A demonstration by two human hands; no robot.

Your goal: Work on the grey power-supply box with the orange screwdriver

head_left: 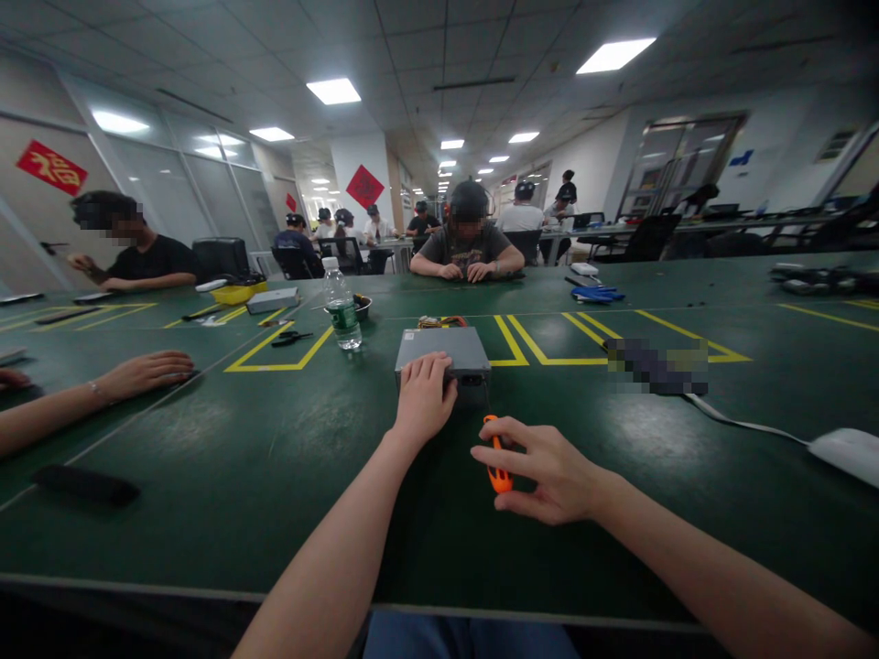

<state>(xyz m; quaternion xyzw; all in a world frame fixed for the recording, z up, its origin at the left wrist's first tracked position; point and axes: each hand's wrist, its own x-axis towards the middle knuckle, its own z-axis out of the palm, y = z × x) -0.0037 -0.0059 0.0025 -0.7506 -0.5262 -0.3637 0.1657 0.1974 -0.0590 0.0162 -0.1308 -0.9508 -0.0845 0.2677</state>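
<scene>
A grey metal box (446, 351) lies on the green table (275, 476) straight ahead, with coloured wires (441, 321) showing behind it. My left hand (424, 398) rests on the box's near left corner, fingers curled over its top edge. My right hand (542, 469) is lower and to the right, fingers closed around an orange-handled screwdriver (497, 462) whose dark shaft points up toward the box's near face.
A water bottle (341, 306) and scissors (290, 338) stand left of the box inside yellow floor-tape lines. A neighbour's hand (144, 372) lies flat at left, near a black bar (86, 484). A white device (848, 452) with cable sits right. Several people sit across.
</scene>
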